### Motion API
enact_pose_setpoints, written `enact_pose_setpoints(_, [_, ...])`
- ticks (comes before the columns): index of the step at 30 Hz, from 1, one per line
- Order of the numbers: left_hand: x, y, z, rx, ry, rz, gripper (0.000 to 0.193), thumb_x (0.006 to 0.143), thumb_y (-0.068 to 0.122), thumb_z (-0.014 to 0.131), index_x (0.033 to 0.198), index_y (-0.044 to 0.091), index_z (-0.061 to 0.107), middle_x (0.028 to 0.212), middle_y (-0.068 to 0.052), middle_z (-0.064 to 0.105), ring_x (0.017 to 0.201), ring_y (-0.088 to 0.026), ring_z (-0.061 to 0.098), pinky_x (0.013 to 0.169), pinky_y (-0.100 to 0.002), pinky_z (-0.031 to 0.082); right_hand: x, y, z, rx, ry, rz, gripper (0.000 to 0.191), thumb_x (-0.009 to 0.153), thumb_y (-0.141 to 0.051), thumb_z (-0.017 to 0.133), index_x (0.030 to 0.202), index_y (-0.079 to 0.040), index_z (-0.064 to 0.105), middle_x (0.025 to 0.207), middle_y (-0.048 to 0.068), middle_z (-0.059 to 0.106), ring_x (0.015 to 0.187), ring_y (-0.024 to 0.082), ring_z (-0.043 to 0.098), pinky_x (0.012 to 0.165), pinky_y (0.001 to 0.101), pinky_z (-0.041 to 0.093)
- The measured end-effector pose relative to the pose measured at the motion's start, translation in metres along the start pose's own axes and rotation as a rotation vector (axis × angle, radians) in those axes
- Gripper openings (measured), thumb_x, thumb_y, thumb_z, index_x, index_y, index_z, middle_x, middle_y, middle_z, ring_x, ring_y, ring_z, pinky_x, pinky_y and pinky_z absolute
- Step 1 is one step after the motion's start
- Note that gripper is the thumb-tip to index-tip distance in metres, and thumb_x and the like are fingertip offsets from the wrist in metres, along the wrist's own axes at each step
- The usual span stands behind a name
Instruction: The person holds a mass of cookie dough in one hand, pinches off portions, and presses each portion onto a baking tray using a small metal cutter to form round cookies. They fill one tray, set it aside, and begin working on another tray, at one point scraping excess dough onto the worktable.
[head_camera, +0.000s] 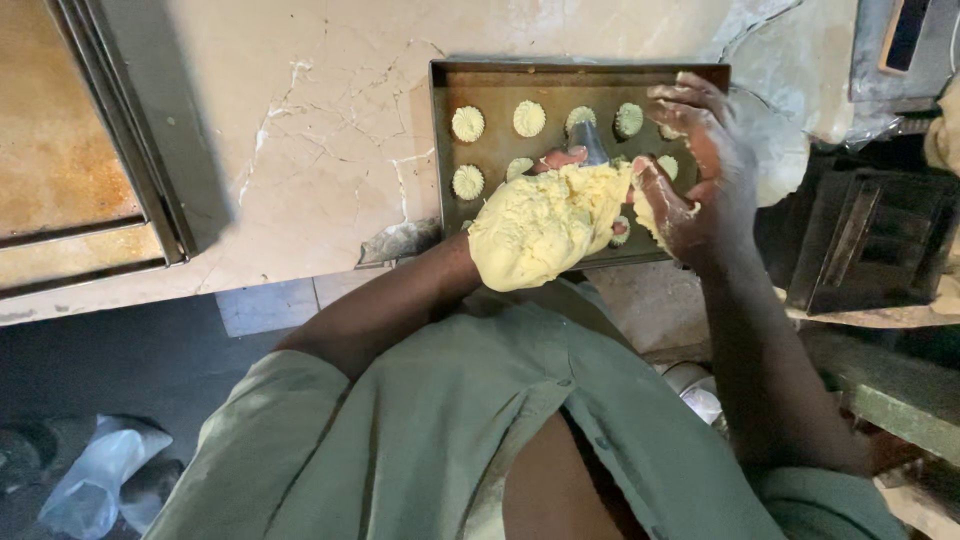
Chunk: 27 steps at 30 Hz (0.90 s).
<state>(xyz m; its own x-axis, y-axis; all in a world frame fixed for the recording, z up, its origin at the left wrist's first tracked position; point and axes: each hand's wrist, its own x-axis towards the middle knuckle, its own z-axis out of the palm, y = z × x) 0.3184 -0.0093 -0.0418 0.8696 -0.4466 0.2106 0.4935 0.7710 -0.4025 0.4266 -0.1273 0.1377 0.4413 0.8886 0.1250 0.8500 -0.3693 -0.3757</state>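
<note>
cradling dough bag (545, 225) between hands, over tray (440, 150)

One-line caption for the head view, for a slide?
Left hand holds a dough-filled piping bag over a dark baking tray of piped cookies; dough-smeared right hand alongside.

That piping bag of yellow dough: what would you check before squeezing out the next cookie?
1. Left hand grips the piping bag: ok, it cradles the full bag.
2. Metal nozzle points down over the baking tray: ok.
3. Right hand free to steady the bag: not ok, open and smeared with dough.
4. Bare spot on the tray for the next piece: ok, the left part has room beside the piped cookies.
5. Nozzle opening unclogged: cannot tell.
</note>
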Motion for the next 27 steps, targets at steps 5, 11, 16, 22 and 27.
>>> enact_pose_setpoints(5, [0.017,-0.018,-0.029,0.099,0.082,0.17,0.045,0.106,0.041,0.06,0.137,0.008,0.06,0.121,-0.011,0.069,0.101,-0.028,0.067,0.091,-0.038,0.058,-0.004,0.028,0.052,0.682,-0.098,0.469,0.045,0.111,-0.031,0.051,0.147,-0.003,0.052,0.141,0.015,0.056,0.13,0.024,0.057,0.109,0.0358,0.048])
enact_pose_setpoints(11, [0.045,-0.042,-0.061,0.277,0.219,0.341,0.038,0.105,0.037,0.065,0.129,0.008,0.061,0.113,-0.009,0.07,0.094,-0.025,0.068,0.082,-0.037,0.058,-0.002,0.085,0.084,0.9,0.067,0.857,0.059,0.108,-0.054,0.041,0.14,-0.009,0.06,0.137,0.008,0.064,0.123,0.017,0.061,0.104,0.0327,0.047])
enact_pose_setpoints(16, [0.058,-0.037,-0.059,0.389,0.268,0.424,0.033,0.103,0.034,0.068,0.123,0.008,0.063,0.106,-0.007,0.071,0.088,-0.022,0.068,0.076,-0.037,0.057,-0.012,0.087,0.059,0.71,0.11,0.579,0.05,0.11,-0.046,0.057,0.13,0.0,0.062,0.122,0.011,0.064,0.108,0.019,0.061,0.094,0.036,0.051])
enact_pose_setpoints(22, [0.101,-0.048,-0.053,0.322,0.308,0.479,0.031,0.1,0.032,0.068,0.119,0.009,0.063,0.105,-0.006,0.072,0.088,-0.021,0.069,0.074,-0.036,0.058,-0.035,0.103,0.011,0.138,0.138,0.003,0.038,0.097,-0.01,0.08,0.125,0.006,0.06,0.116,0.024,0.064,0.108,0.043,0.062,0.093,0.0465,0.05])
enact_pose_setpoints(27, [0.138,-0.079,-0.066,0.367,0.352,0.466,0.036,0.103,0.032,0.064,0.127,0.007,0.059,0.122,-0.009,0.065,0.105,-0.023,0.064,0.085,-0.038,0.055,-0.038,0.158,0.017,0.22,0.141,0.106,0.019,0.108,-0.011,0.069,0.12,0.003,0.065,0.11,0.022,0.067,0.105,0.043,0.064,0.091,0.047,0.05])
